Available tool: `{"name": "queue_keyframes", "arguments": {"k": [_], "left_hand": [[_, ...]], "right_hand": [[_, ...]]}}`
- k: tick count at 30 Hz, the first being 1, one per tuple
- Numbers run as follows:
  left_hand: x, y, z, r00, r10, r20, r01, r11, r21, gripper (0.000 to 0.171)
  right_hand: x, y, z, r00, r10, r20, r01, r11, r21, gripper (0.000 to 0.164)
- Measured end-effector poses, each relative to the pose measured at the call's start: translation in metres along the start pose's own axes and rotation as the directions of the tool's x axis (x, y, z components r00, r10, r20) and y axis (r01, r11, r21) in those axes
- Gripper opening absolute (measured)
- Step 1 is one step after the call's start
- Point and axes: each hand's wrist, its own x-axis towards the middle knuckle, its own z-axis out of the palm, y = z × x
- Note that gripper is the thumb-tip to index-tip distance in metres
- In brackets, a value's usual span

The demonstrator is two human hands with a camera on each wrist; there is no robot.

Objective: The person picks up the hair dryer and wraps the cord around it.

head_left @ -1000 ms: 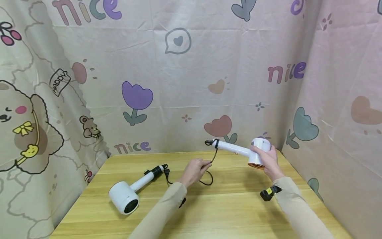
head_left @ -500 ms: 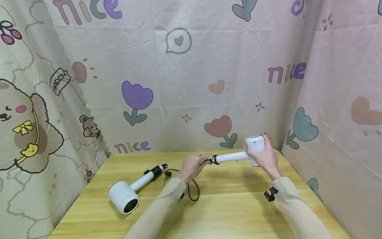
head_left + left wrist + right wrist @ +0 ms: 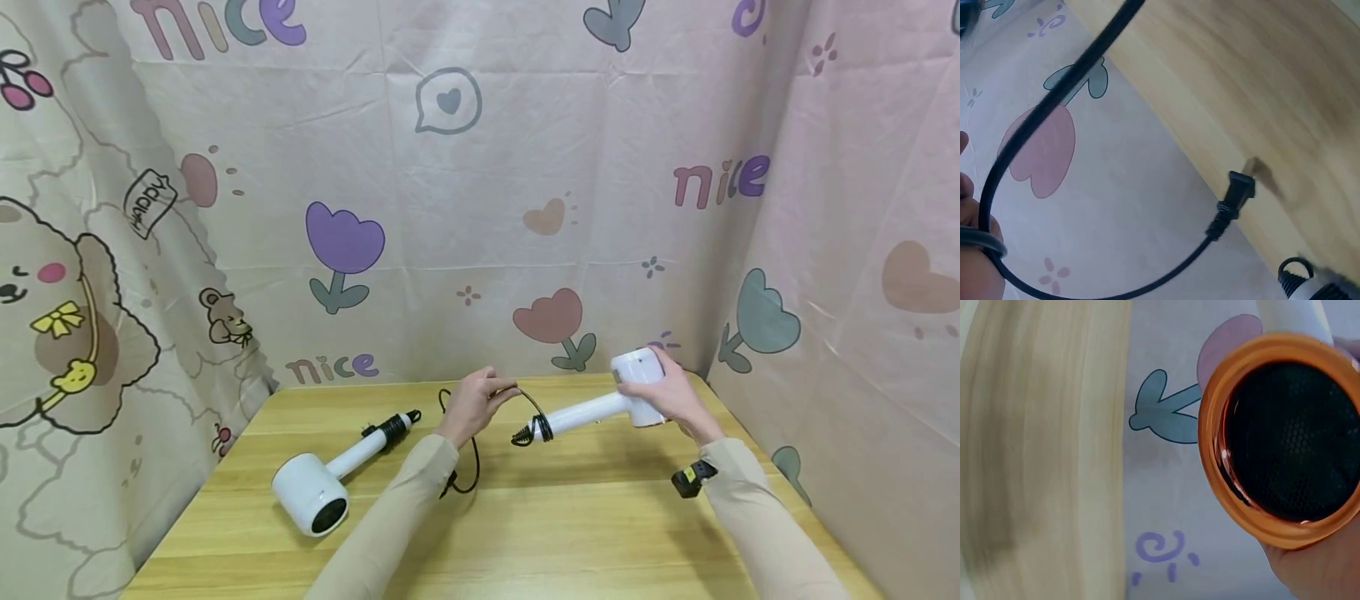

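Note:
In the head view my right hand (image 3: 673, 396) grips the head of a white hair dryer (image 3: 588, 413) above the table, its handle slanting down to the left. The right wrist view shows the dryer's orange-rimmed round end with dark mesh (image 3: 1297, 444). Black cord is looped round the handle's tip. My left hand (image 3: 474, 404) pinches this power cord (image 3: 531, 399) just left of the handle. In the left wrist view the cord (image 3: 1043, 111) curves past the fingers, and its plug (image 3: 1237, 192) hangs from the loose end.
A second white hair dryer (image 3: 300, 487) lies on the left of the wooden table (image 3: 585, 525), black cord (image 3: 393, 431) wound round its handle. Patterned cloth (image 3: 465, 192) hangs behind the table and along both sides.
The held dryer's handle end swings down from its raised position, and the dryer's head has turned. My left hand shifts slightly left and up with the cord, whose loose part moves left.

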Motion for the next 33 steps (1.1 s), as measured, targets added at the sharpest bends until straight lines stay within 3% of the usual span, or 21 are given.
{"name": "queue_keyframes", "arguments": {"k": [7, 11, 14, 21, 25, 30, 33], "left_hand": [[-0.002, -0.002, 0.003, 0.996, -0.086, 0.022, 0.088, 0.991, -0.097, 0.02], [-0.005, -0.005, 0.004, 0.983, -0.163, 0.079, 0.175, 0.968, -0.182, 0.021], [-0.008, -0.008, 0.005, 0.974, -0.188, 0.123, 0.212, 0.95, -0.228, 0.022], [-0.012, -0.007, 0.011, 0.964, -0.177, 0.198, 0.226, 0.939, -0.259, 0.024], [-0.018, -0.005, 0.016, 0.946, -0.216, 0.241, 0.272, 0.934, -0.23, 0.024], [-0.024, 0.001, 0.024, 0.938, -0.178, 0.296, 0.238, 0.955, -0.18, 0.023], [-0.025, 0.006, 0.027, 0.944, -0.124, 0.306, 0.172, 0.976, -0.135, 0.022]], "right_hand": [[-0.005, 0.008, -0.001, 0.987, 0.121, 0.107, -0.139, 0.974, 0.181, 0.089], [-0.007, 0.01, 0.0, 0.977, 0.158, 0.144, -0.192, 0.945, 0.264, 0.09], [-0.009, 0.012, 0.001, 0.969, 0.181, 0.165, -0.226, 0.922, 0.314, 0.089], [-0.013, 0.016, 0.0, 0.948, 0.233, 0.216, -0.307, 0.847, 0.435, 0.085], [-0.013, 0.014, 0.002, 0.942, 0.25, 0.223, -0.332, 0.79, 0.515, 0.089], [-0.012, 0.009, 0.007, 0.931, 0.311, 0.194, -0.364, 0.72, 0.591, 0.091], [-0.01, 0.005, 0.012, 0.924, 0.357, 0.135, -0.362, 0.708, 0.607, 0.092]]}}
